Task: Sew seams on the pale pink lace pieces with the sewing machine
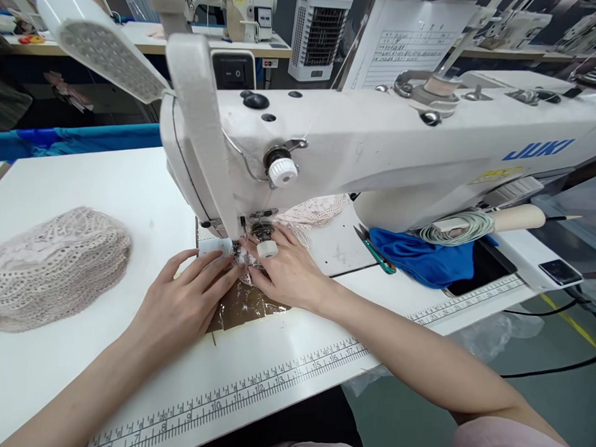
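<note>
Left hand (178,304) and right hand (291,265): fingers extended, grip indeterminable. Lace (246,276) lies between their fingertips, beneath the sewing machine (330,136); a lace bundle (66,267) lies left of them.

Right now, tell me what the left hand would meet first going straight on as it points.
Most likely the pale blue piece at the fingertips of the left hand, though depth there is unclear.

smooth glossy white sewing-machine body (379,138), textured openwork pale-pink lace cloth (315,212), satiny royal-blue cloth (418,259), glossy crinkled brown plastic film (249,308), smooth white surface (133,178)
</note>
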### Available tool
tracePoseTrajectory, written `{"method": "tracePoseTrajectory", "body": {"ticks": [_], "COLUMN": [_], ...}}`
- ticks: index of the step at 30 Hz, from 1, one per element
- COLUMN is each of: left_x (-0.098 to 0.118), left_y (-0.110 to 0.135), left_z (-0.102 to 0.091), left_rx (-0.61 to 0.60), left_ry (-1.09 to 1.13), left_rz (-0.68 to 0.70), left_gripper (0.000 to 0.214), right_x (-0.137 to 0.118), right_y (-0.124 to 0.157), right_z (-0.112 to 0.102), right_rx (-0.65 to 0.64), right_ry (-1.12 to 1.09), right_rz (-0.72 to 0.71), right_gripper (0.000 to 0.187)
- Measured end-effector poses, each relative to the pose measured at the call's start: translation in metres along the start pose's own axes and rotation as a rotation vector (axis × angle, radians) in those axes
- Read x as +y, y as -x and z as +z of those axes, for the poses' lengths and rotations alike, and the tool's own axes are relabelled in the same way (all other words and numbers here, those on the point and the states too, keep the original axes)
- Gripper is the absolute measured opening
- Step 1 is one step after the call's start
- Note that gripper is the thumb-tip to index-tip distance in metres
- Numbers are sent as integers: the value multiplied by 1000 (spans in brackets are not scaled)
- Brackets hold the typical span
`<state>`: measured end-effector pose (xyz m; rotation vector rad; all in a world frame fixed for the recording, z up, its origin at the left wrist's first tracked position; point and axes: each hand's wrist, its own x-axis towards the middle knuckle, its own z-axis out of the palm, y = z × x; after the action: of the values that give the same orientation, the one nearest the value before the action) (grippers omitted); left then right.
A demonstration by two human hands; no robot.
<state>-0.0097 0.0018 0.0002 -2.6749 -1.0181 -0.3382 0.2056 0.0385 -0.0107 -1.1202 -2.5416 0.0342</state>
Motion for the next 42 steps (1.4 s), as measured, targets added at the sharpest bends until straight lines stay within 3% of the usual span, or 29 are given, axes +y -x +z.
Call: {"method": "tracePoseTrajectory", "body": {"ticks": [9,15,25,42], "left_x": [-4,-12,-10,-10], "left_y": [-6,-4,-4,-9], "left_z": [6,6,-2,-4], "left_rx": [7,58,7,47], "left_ry": [170,72,-128,-119], "left_rz": [-122,-16,77,87], "left_gripper": [36,37,35,32], "right_x": [1,0,1,3], "right_y": [1,1,0,2], "right_z": [-1,-1,-1,-2], "right_rx": [0,-27,-41,-22], "right_ry": [-9,-25,4,13], "right_rz": [-12,-13,-12,-23], "right_gripper": [32,31,34,37]}}
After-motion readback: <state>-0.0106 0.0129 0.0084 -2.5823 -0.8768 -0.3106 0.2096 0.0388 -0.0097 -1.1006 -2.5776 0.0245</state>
